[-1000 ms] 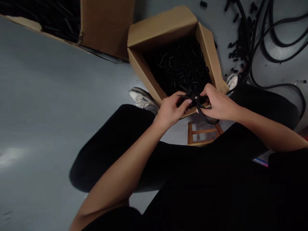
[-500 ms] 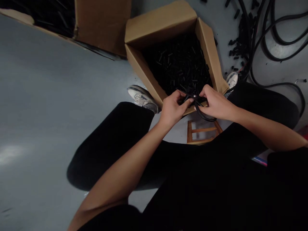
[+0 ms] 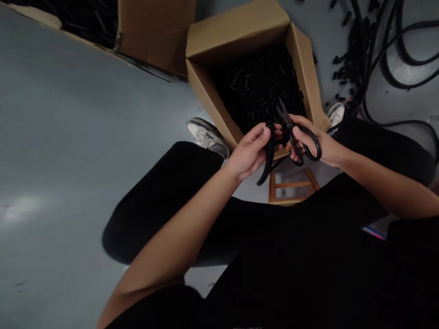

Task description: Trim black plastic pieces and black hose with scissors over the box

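My left hand (image 3: 248, 153) is closed round a length of black rubber tube (image 3: 268, 155) that hangs down toward my lap. My right hand (image 3: 317, 144) grips black scissors (image 3: 295, 137) by their loop handles, the blades pointing up and away over the box. Both hands hover at the near edge of an open cardboard box (image 3: 240, 34) filled with several short black tube pieces (image 3: 257, 87).
A second cardboard box (image 3: 151, 32) stands at the back left. Long black hoses (image 3: 387, 59) and scattered cut pieces (image 3: 343, 68) lie on the grey floor at the right. A small wooden stool (image 3: 288, 187) sits between my legs, with my shoes (image 3: 206, 135) beside the box.
The scissors have swung from lying sideways to pointing up, with the handles now plainly showing in my right hand. The tube in my left hand now hangs downward. The hands have risen slightly.
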A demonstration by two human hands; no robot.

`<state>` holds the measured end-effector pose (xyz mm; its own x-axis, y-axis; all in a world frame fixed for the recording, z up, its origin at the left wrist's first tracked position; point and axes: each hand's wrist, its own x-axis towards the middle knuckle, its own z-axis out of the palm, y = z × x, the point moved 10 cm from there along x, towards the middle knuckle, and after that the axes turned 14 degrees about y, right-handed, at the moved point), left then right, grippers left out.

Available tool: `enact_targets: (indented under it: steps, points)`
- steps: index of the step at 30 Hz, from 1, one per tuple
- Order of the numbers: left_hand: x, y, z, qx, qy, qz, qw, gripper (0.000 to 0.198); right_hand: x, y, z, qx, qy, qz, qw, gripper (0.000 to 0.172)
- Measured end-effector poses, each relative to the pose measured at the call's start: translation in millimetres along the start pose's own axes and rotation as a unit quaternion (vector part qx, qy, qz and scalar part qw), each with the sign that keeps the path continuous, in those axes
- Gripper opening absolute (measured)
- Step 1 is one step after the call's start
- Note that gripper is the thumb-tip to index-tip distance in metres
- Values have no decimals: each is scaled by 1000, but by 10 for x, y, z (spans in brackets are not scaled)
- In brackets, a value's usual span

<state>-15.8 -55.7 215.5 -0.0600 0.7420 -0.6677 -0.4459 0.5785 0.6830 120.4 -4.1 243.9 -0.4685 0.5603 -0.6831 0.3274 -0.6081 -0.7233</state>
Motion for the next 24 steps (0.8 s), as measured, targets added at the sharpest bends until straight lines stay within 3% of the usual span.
enact_targets:
  steps: [4,7,11,15,17,20,22,24]
  points:
    - [-62,-30,128,-55,-18,-20,998,59,-4,30,46,42,-6,17,999,88]
    - [-83,-5,219,-65,-21,-2,998,60,33,-10,-15,19,18,-39,999,90]
    - [-94,24,350,-21,13,27,999,53,61,-10,-35,-30,12,-86,996,100]
    - [70,71,400,18,42,39,998,52,109,-127,-164,-61,52,-118,990,95]
    - [338,88,194,53,71,50,995,56,133,-246,-262,-80,80,-134,984,91]
    - [927,33,-461,162,153,72,972,47,144,-429,-419,-112,116,-138,977,88]
    - [1305,-152,-978,267,231,38,935,23,119,-547,-498,-124,132,-137,974,88]
    - [1583,-491,-1298,350,256,-46,900,13,67,-652,-543,-120,144,-134,973,87]
